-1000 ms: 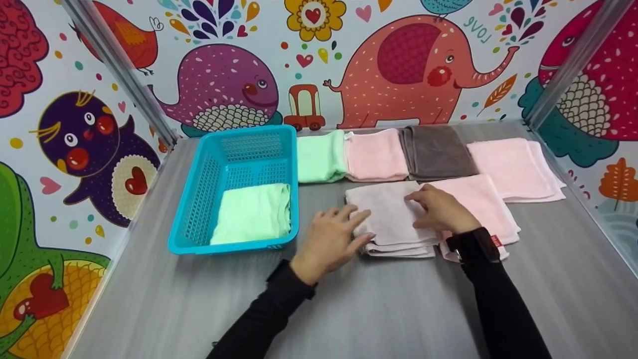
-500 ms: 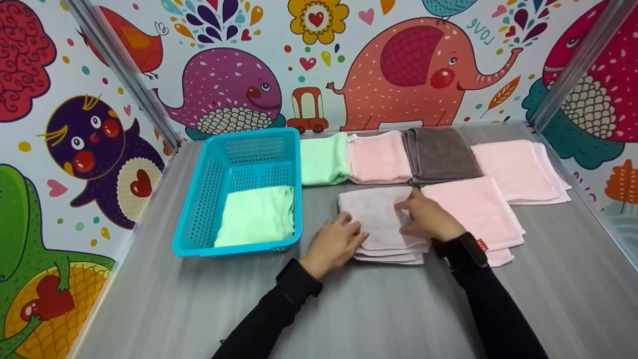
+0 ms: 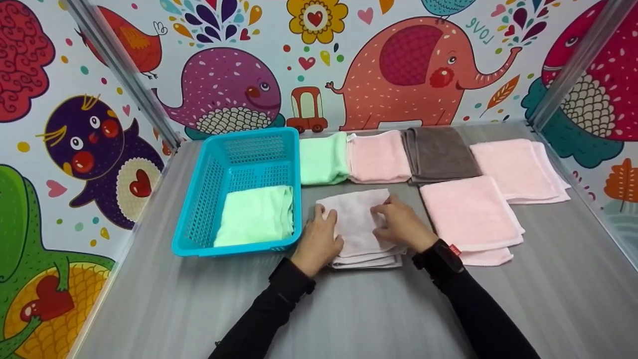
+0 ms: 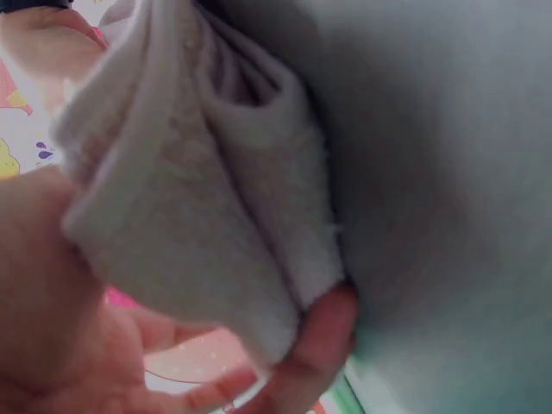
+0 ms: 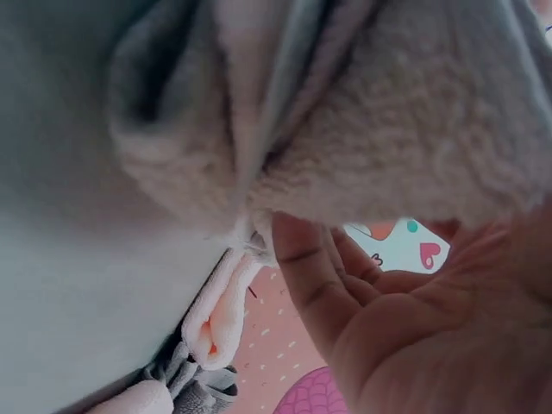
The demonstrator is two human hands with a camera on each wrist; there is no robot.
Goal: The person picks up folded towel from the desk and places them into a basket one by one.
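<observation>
Pale lilac cloth in several folded layers was the item in hand: the lilac towel [image 3: 355, 224] lay on the grey desk [image 3: 369, 314], between the blue basket [image 3: 199, 251] and the tagged pink towel [image 3: 471, 212], apart from both. Its stacked edges faced the person.

The left hand [image 3: 317, 244] was at the towel's left side, its grip clamped on that edge; the left wrist view showed a fingertip against the fold next to the desk surface. The right hand [image 3: 403, 224] was at the opposite side, its grip likewise clamped on the cloth, with index finger and thumb spaced apart along the edge. In the right wrist view the cloth hid most of the thumb.

The basket contained a pale green towel [image 3: 255, 215], folded, at its near end. Behind the work, a row was recorded from left to right: a mint towel [image 3: 323, 158] just beside the basket, a small pink towel [image 3: 379, 157], a brown-grey towel [image 3: 441, 153] and a far-right pink towel [image 3: 516, 169]. A red tag [image 3: 454, 250] showed at the tagged towel's near left corner.
</observation>
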